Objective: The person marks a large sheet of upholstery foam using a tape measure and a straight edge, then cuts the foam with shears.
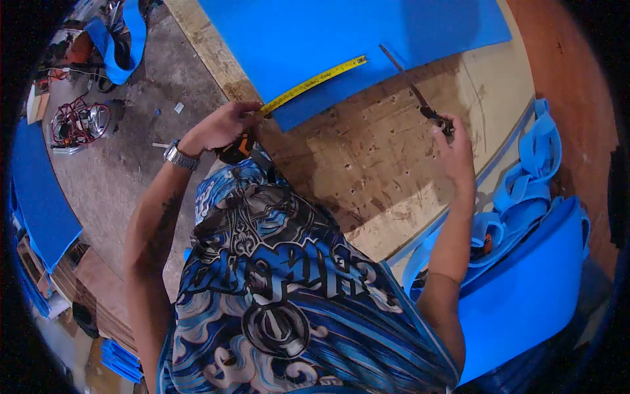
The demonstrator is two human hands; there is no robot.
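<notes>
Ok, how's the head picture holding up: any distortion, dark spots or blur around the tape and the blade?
Head view: strong fisheye bend, black corners; the table edge curves. Light is dim and bluish, so the sheet looks saturated. The tape reads sharp, pinned by the left hand; the blade in the right hand is thin and slightly soft. No glare.

plywood bench [380, 164] | blue foam sheet [354, 33] | yellow tape measure [315, 82]

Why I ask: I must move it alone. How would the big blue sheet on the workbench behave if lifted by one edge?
The blue sheet probably bends and sags: similar blue strips beside the bench curl loosely. It looks light, likely foam. It lies flat under the tape measure, so it should slide easily.
</notes>
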